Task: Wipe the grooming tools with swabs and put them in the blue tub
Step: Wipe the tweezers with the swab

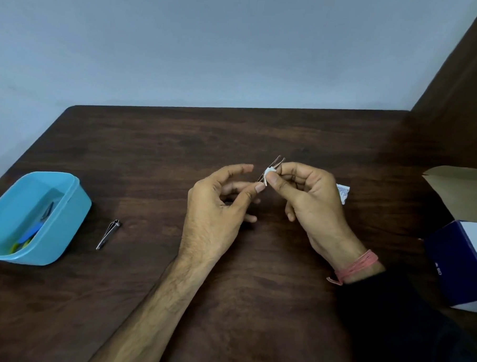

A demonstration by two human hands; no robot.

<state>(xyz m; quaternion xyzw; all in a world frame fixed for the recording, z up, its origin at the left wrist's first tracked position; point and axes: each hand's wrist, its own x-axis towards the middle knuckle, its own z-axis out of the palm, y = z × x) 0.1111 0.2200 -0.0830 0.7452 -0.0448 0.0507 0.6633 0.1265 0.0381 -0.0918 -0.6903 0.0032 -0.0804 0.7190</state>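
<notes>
**Tweezers under the swab**

Left hand (220, 204) pinches the lower end of the tweezers (272, 167) above the table (178, 151), mid-frame. Right hand (307, 200) presses a white swab (269, 172) against them between thumb and forefinger; a wrapper (343, 191) shows behind its palm. Nail clipper (108, 234) lies just right of the tub (66, 228), which sits far left holding coloured tools (30, 236).

The worktop (151, 155) is dark wood with visible grain and a dull sheen. The blue tub (74, 217) is smooth, glossy plastic. The nail clipper (108, 234) and tweezers (276, 162) are bright polished metal; the swab (269, 171) is soft white fibre, matt.
</notes>
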